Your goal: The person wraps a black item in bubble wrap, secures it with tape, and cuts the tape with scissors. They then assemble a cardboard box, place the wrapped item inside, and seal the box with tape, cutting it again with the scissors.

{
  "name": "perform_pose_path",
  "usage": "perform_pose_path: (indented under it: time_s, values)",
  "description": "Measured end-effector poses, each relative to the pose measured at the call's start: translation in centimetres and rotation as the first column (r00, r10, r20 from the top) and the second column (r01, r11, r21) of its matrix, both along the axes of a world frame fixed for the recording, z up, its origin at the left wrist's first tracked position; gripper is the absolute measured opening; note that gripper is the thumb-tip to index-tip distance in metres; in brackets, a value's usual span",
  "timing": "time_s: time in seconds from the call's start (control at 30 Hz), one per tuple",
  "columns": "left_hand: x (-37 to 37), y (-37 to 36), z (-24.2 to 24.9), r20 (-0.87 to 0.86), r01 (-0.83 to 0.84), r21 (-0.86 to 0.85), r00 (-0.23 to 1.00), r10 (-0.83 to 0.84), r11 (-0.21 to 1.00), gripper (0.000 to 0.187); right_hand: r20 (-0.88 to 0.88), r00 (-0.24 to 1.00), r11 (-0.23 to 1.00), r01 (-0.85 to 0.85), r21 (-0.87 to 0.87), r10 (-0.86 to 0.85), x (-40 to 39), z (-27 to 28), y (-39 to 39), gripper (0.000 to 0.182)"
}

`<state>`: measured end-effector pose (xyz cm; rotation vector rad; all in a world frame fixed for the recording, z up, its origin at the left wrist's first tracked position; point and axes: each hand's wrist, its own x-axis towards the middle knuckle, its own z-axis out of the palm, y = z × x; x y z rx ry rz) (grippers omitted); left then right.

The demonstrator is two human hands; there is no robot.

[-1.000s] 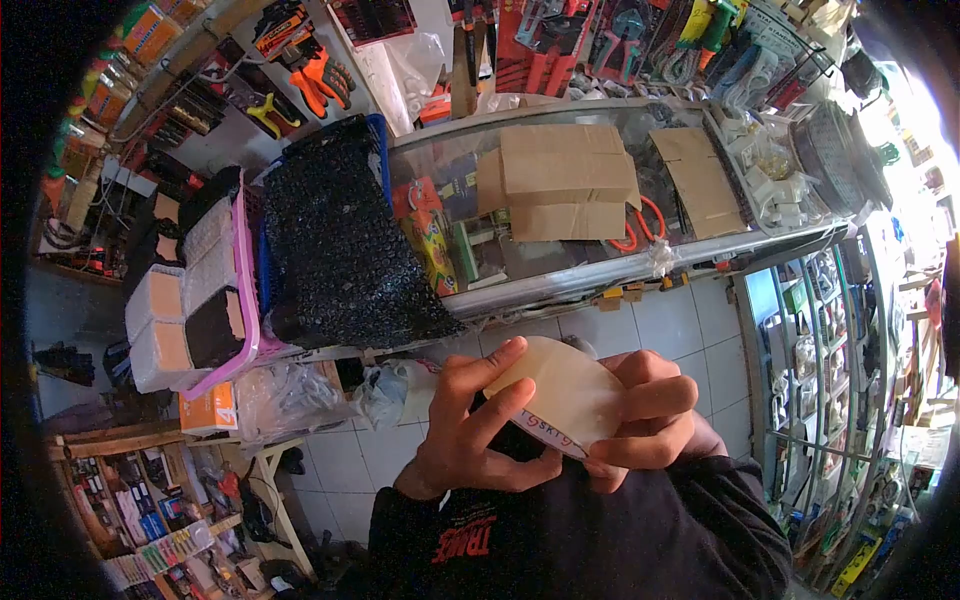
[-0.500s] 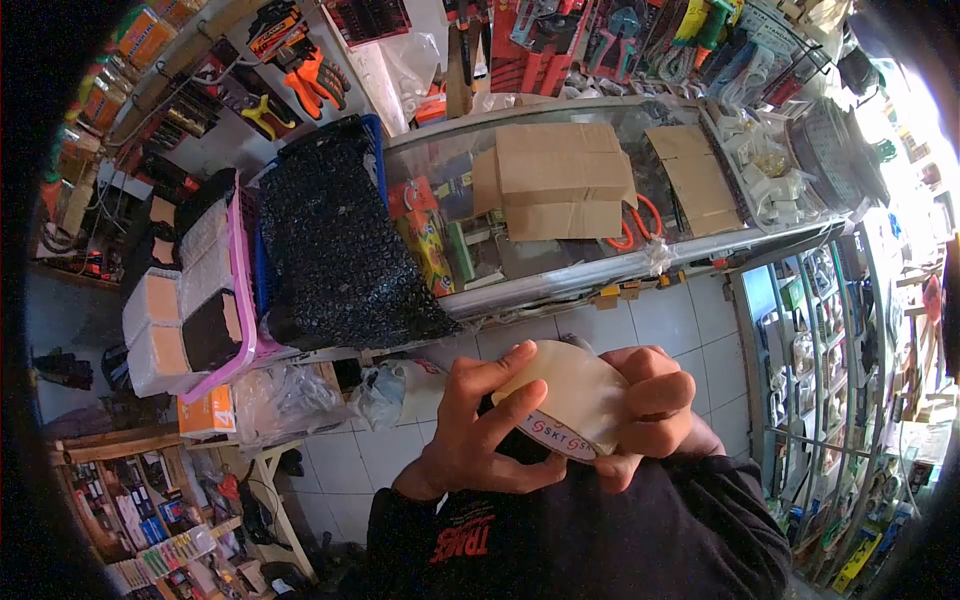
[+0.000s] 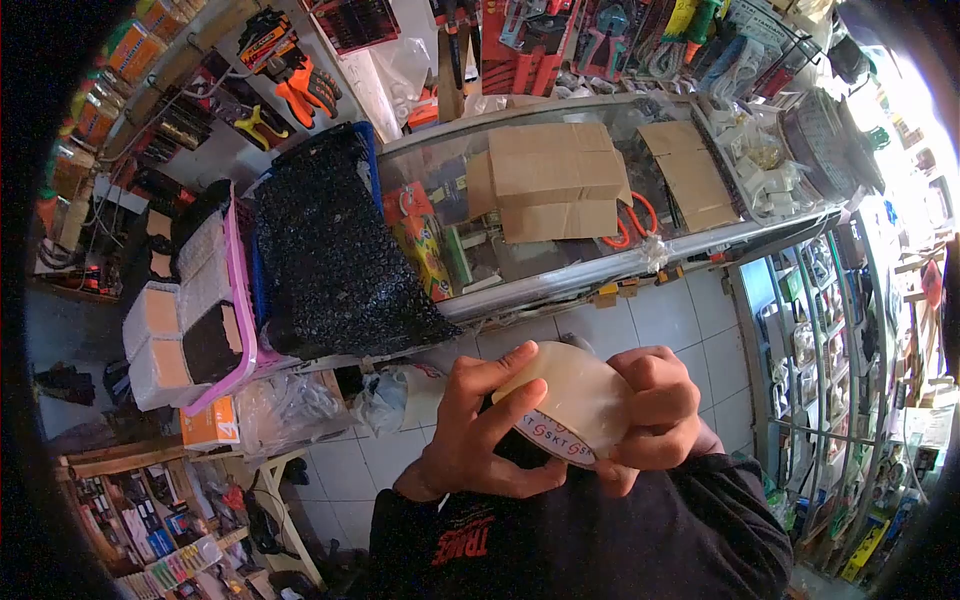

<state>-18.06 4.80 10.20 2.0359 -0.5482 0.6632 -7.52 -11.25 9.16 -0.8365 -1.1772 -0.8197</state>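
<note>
A roll of clear, yellowish packing tape (image 3: 572,388) with a printed inner core is held up between my hands, in front of my dark shirt. My left hand (image 3: 480,420) grips it from the left side, with fingers on the outer face and others at the core edge. On the opposite side, my right hand (image 3: 655,410) has its fingers curled and pinched against the tape surface at the roll's right edge. Beyond the roll, a folded piece of brown cardboard (image 3: 555,175) lies on the glass counter, and orange-handled scissors (image 3: 640,215) stick out from beside it.
Black bubble wrap (image 3: 340,240) drapes over a blue crate at the counter's left. A pink basket (image 3: 240,290) beside it holds wrapped boxes. Another cardboard piece (image 3: 690,170) rests farther right on the glass counter (image 3: 430,150). Glass-fronted shelves (image 3: 800,350) stand at right; tools hang behind.
The right hand's fingers have shifted slightly outward and curled differently at the roll's edge. The left hand keeps its hold. The view has shifted a little.
</note>
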Motion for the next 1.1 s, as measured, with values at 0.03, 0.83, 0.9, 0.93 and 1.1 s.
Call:
perform_pose_path:
  time_s: [0.03, 0.83, 0.9, 0.93, 1.1]
  values:
    - [0.0, 0.0, 0.0, 0.001, 0.007, 0.004, 1.0, -0.007, 1.0, 0.1, 0.019, 1.0, 1.0, 0.021, -0.01, -0.021, 0.0, 0.1, -0.3, 0.016]
    - [2.1, -2.8, 0.3, 0.031, 0.119, 0.009, 0.992, -0.119, 0.993, 0.108, 0.072, 0.977, 0.945, 0.214, -0.248, -0.202, -0.7, 2.7, -4.9, 0.012]
    - [2.4, -3.1, 0.0, 0.023, 0.143, -0.004, 0.989, -0.143, 0.99, 0.109, 0.084, 0.975, 0.925, 0.223, -0.308, -0.208, -0.7, 2.9, -5.7, 0.012]
    - [2.4, -3.1, 0.0, 0.009, 0.149, -0.019, 0.989, -0.149, 0.989, 0.109, 0.084, 0.975, 0.921, 0.224, -0.318, -0.208, -0.6, 2.9, -5.8, 0.013]
    - [2.3, -2.4, 0.2, -0.034, 0.134, 0.02, 0.991, -0.133, 0.991, 0.11, 0.034, 0.983, 0.939, 0.184, -0.29, -0.182, -0.2, 1.7, -5.4, 0.024]
